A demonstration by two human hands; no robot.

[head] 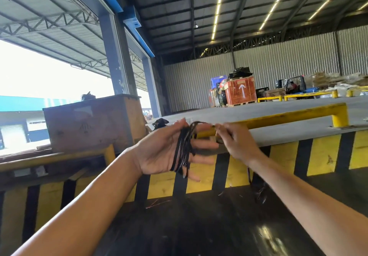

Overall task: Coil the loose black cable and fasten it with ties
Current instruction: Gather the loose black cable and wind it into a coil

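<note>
Both hands were raised in front of the person, over a dark glossy surface (199, 226). Their left hand (167, 152) was held palm-up with the fingers spread wide, and several loops of thin black cable (184, 150) were wound around those fingers, the strands running from the top of the hand down across the palm to its lower edge. From the top of the loops one strand arched over to the right hand (235, 140), which had its fingertips (218, 128) pinched together on the cable just beside the left hand's fingers. A further length of dark cable hung below the right wrist towards the glossy surface, though blur made its path hard to follow.

Behind the hands ran a low barrier painted in yellow and black stripes (298, 160), topped by a grey ledge with a yellow tubular guard rail (288, 116) along it. To the left stood a large worn brown-and-yellow crate (89, 124) beside a grey steel column (117, 60). Farther back, on the concrete floor of the hall, sat an orange crate with a white arrow (241, 92) pointing up, on a pallet, near a corrugated metal wall (278, 64).
</note>
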